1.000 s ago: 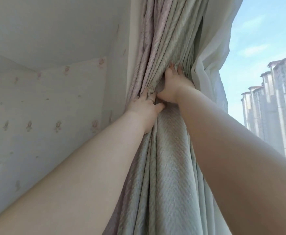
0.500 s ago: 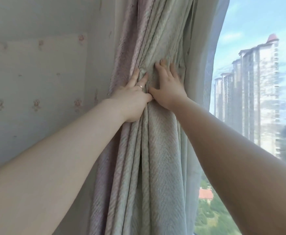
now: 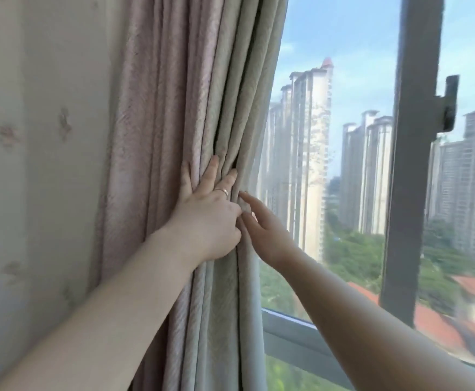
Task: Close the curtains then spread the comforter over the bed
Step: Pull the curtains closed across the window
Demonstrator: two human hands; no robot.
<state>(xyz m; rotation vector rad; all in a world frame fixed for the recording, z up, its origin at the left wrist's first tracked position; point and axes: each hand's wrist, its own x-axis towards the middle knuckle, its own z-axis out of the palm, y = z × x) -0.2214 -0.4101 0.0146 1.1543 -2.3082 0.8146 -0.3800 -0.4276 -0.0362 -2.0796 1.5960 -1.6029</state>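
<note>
The thick curtain [image 3: 191, 114], pink and pale green, hangs bunched in folds against the wall at the window's left side. My left hand [image 3: 208, 218] lies on the folds at mid height with three fingers spread straight up, while its thumb and forefinger curl in and pinch the fold at the curtain's right edge. My right hand [image 3: 264, 230] reaches in from the right with straight fingers, and its fingertips touch that same edge just beside the left hand. No bed or comforter is in view.
A floral-papered wall [image 3: 33, 165] stands to the left of the curtain. To the right is the window glass, with a dark upright frame post [image 3: 408, 165], a handle [image 3: 449, 103] and a lower sill rail [image 3: 292, 331]. Tower blocks show outside.
The view has swung right and down, bringing the window frame in. My right hand has come off the front of the folds and now touches only the curtain's edge; my left hand stays on the folds.
</note>
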